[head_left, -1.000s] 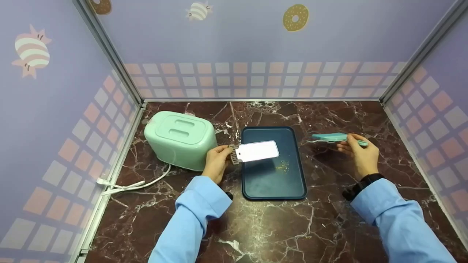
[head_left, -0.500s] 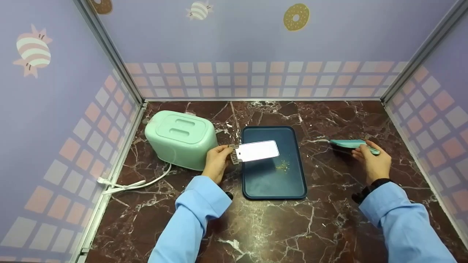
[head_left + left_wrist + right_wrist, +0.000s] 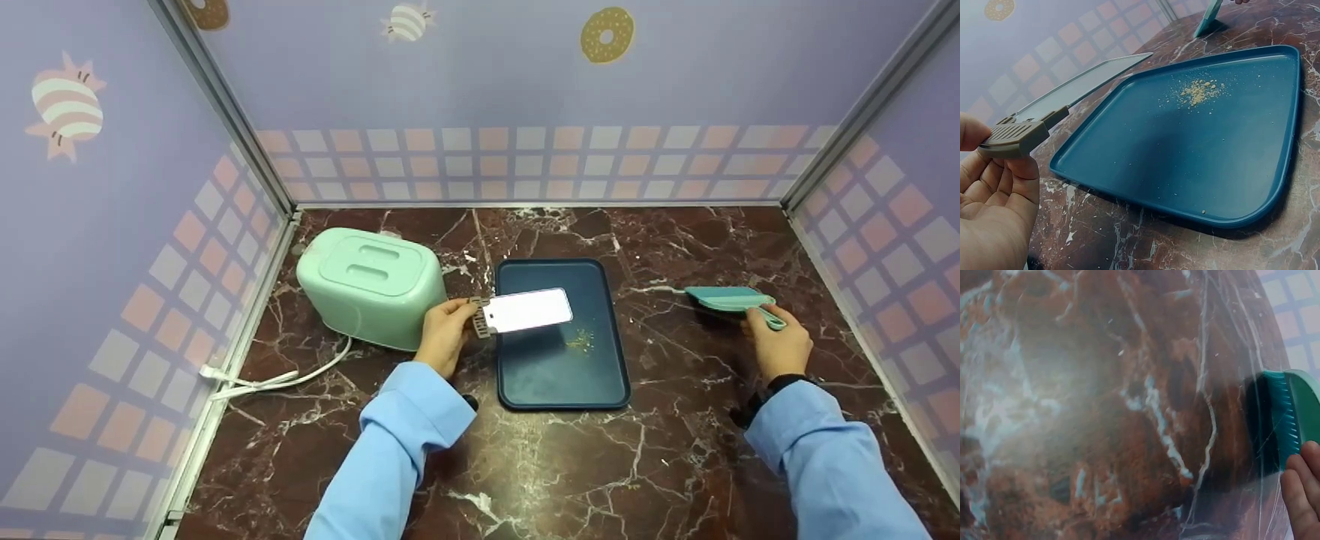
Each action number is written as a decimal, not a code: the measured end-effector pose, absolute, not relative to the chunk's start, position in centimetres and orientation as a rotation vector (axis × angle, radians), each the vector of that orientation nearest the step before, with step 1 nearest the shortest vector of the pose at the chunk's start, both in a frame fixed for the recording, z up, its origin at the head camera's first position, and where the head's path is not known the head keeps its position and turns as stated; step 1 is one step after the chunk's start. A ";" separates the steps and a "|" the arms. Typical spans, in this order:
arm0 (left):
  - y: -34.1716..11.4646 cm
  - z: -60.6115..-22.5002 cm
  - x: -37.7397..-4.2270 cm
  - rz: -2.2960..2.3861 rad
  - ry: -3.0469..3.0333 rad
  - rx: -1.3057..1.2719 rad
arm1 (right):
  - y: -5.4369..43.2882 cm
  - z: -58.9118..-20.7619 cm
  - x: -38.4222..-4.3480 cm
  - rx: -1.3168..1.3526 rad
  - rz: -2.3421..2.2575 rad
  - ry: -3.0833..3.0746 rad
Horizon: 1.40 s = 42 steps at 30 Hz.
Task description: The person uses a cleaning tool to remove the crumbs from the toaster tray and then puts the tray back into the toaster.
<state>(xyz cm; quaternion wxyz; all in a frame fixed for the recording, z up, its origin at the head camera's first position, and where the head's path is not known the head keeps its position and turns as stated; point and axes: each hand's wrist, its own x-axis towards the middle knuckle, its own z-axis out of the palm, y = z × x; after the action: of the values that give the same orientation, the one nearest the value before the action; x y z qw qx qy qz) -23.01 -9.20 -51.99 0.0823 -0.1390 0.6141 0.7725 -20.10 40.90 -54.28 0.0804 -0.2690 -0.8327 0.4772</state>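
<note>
My left hand (image 3: 444, 337) pinches the brown ribbed end of a crumb tray (image 3: 529, 310), a flat, bright plate. It is held level above the left part of a dark blue tray (image 3: 562, 386). In the left wrist view, thumb above and fingers below grip the ribbed end, and a scatter of tan crumbs (image 3: 1199, 91) lies on the blue tray. Over to the right, my right hand (image 3: 781, 345) holds a mint-green brush (image 3: 727, 301) by its handle, low at the tabletop. Its teal bristles (image 3: 1280, 413) show beside my fingertips in the right wrist view.
A mint-green toaster (image 3: 371, 289) stands left of my left hand, close to it. Its white cord and plug (image 3: 255, 384) lie by the left wall. Patterned panels enclose the marble-look table (image 3: 555, 480) at the back and both sides.
My right hand has moved right and toward me with the brush, lowering it to the tabletop and turning it slightly. My left hand and the crumb tray have stayed in place.
</note>
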 end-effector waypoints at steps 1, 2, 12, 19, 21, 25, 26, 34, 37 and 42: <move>-9.2 -52.0 -23.0 2.307 1.836 -0.415 | 40.9 -54.4 -20.1 -0.812 1.384 -2.512; -9.2 -52.0 -23.0 2.310 1.834 -0.415 | 41.0 -54.4 -20.0 -0.820 1.344 -2.534; -9.2 -52.3 -22.9 2.337 1.818 -0.385 | 41.3 -55.1 -19.5 -0.774 0.870 -2.813; -9.2 -52.3 -22.9 2.351 1.802 -0.386 | 41.4 -56.1 -19.6 -0.648 0.664 -2.913; -9.2 -52.3 -22.9 2.351 1.801 -0.392 | 41.4 -56.4 -19.6 -0.604 0.613 -2.923; -9.3 -52.5 -23.0 2.342 1.808 -0.405 | 41.5 -56.8 -19.6 -0.561 0.556 -2.957; -9.3 -52.5 -23.0 2.337 1.812 -0.408 | 41.6 -56.8 -19.6 -0.556 0.547 -2.967; -9.5 -52.5 -23.0 2.324 1.804 -0.415 | 41.6 -57.0 -19.5 -0.519 0.500 -3.038; -9.6 -52.5 -23.0 2.334 1.794 -0.417 | 41.6 -56.9 -19.4 -0.503 0.486 -3.053; -9.8 -52.5 -23.0 2.324 1.803 -0.408 | 41.3 -56.7 -19.4 -0.501 0.467 -3.057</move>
<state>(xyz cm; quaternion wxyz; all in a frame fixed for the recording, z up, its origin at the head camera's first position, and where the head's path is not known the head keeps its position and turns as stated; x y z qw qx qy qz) -22.97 -9.76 -52.46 0.0857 -0.1370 0.6049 0.7797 -19.36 41.32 -56.67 0.0042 -0.1598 -0.9758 0.1491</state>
